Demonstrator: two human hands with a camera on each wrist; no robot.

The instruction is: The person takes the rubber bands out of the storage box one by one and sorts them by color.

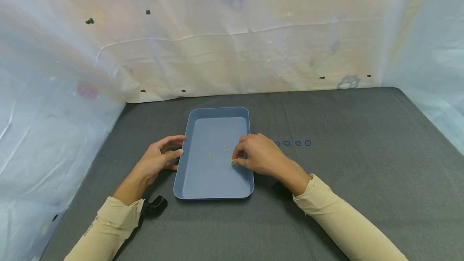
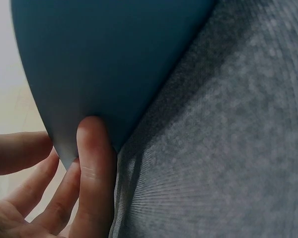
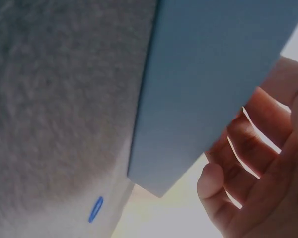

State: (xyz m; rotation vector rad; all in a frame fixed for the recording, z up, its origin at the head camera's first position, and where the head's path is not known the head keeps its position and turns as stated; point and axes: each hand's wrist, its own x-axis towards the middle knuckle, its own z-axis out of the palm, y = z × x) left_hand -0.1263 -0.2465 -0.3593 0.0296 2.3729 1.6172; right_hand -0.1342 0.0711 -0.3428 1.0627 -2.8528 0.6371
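A blue-grey rectangular tray [image 1: 217, 184] lies on the dark cloth. At its left side is my left hand [image 1: 156, 158], whose extended fingers and thumb touch the wall; in the left wrist view, fingers [image 2: 95, 163] rest against the outer wall. My right hand [image 1: 259, 154] reaches over the right rim and pinches a thin yellow loop [image 1: 232, 162], like a rubber band, low over the tray floor. Close by, similar yellow loops [image 1: 211, 155] lie on that floor, one partly beside the fingertips. In the right wrist view the tray wall hides the right fingertips.
Several blue loops [image 1: 298, 143] lie in a row on the grey cloth [image 1: 344, 152], right of the tray. Pale sheeting [image 1: 232, 59] hangs behind the table and along both sides. A black strap piece [image 1: 155, 206] shows at the left wrist.
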